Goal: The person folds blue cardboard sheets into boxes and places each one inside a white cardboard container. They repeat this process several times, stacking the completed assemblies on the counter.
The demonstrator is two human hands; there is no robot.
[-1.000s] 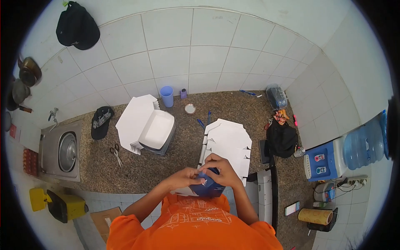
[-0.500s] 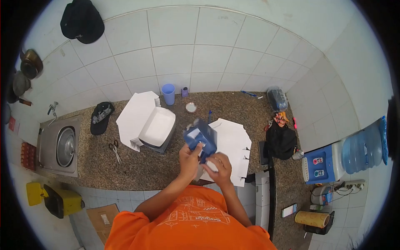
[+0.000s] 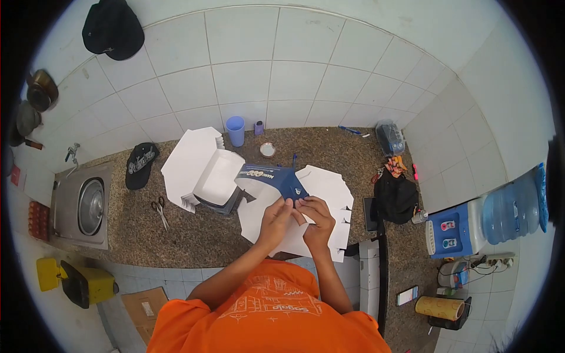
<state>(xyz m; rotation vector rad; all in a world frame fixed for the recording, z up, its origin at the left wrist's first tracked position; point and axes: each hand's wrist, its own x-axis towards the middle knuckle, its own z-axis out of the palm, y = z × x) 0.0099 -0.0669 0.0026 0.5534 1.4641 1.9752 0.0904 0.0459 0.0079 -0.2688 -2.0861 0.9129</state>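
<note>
A blue printed cardboard box blank (image 3: 281,178), white on its inner side, is bent and held up over the counter. My left hand (image 3: 275,220) pinches its near edge, fingers closed. Right beside it my right hand (image 3: 316,217) is closed on the same card at the corner. Beneath my hands lie flat white cardboard blanks (image 3: 329,206) with slotted edges. Left of them stand folded open boxes (image 3: 219,176), white inside and dark outside, nested together. Another white blank (image 3: 191,156) lies beside and behind them.
Scissors (image 3: 160,213) and a black cap (image 3: 141,166) lie on the granite counter (image 3: 135,235) at left, near the sink (image 3: 91,206). A blue cup (image 3: 235,130) stands at the wall. At right are a black bag (image 3: 397,197) and a water dispenser (image 3: 453,232).
The blue card has been turned and opened out, so its printed panel and white inside now show. My hands have come closer together at its near edge.
</note>
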